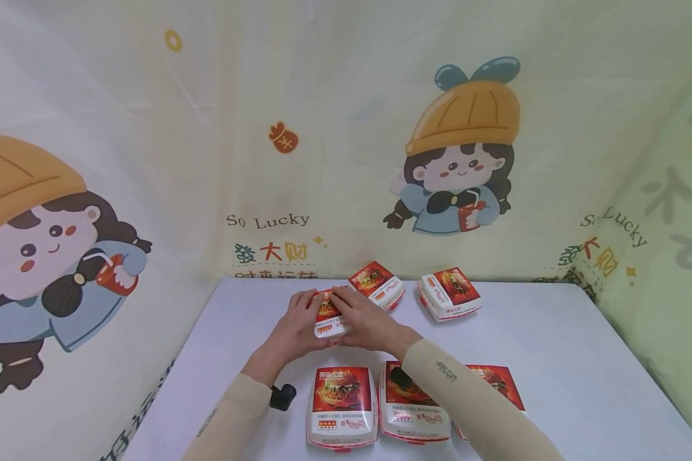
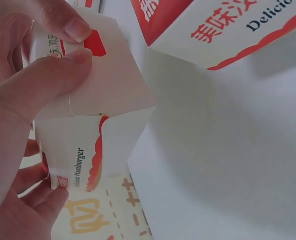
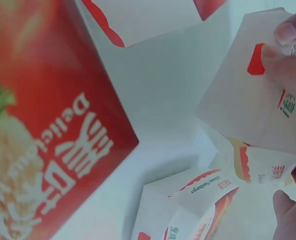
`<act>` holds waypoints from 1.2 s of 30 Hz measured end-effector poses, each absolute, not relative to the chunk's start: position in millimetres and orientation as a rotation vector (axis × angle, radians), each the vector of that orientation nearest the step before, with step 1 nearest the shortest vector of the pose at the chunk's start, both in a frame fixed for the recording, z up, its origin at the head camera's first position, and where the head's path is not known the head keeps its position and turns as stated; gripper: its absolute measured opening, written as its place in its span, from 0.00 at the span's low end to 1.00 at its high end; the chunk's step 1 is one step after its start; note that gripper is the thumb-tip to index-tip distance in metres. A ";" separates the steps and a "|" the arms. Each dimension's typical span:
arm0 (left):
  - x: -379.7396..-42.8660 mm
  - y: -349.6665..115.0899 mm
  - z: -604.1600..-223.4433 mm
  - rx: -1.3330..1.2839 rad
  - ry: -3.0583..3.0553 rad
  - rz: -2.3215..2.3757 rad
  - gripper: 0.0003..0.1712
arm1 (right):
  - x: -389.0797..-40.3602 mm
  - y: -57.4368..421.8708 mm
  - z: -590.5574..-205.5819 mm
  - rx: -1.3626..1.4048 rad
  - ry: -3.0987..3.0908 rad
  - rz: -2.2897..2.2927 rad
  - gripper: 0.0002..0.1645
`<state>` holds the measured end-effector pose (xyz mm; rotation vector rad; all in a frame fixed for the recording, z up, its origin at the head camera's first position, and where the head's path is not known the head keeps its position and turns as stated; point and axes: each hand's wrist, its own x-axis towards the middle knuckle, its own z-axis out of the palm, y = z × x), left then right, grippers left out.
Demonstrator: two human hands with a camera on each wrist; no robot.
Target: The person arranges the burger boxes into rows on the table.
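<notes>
Both hands hold a white-and-red hamburger box above the left-middle of the table. My left hand grips its left side and my right hand its right side. In the left wrist view, both thumbs press the white face of the box beside a small red tab, while fingers wrap its far side. The right wrist view shows the same box, with a thumb tip at the tab. Just behind the hands sits another hamburger box.
A further hamburger box stands at the back right. Along the front are a left box, a middle box and a right box, the last two partly behind my right sleeve. A printed curtain hangs behind the white table.
</notes>
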<state>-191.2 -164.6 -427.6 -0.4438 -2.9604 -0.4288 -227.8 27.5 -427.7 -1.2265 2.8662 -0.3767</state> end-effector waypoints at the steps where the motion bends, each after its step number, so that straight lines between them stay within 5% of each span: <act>1: -191.0 -164.8 -427.4 -0.458 -2.956 -0.422 0.58 | -227.4 28.0 -426.9 -1.222 2.864 -0.371 0.58; 36: -172.1 -157.4 -430.8 -0.761 -2.854 -0.330 0.54 | -205.7 42.7 -423.9 -1.198 2.936 -0.261 0.57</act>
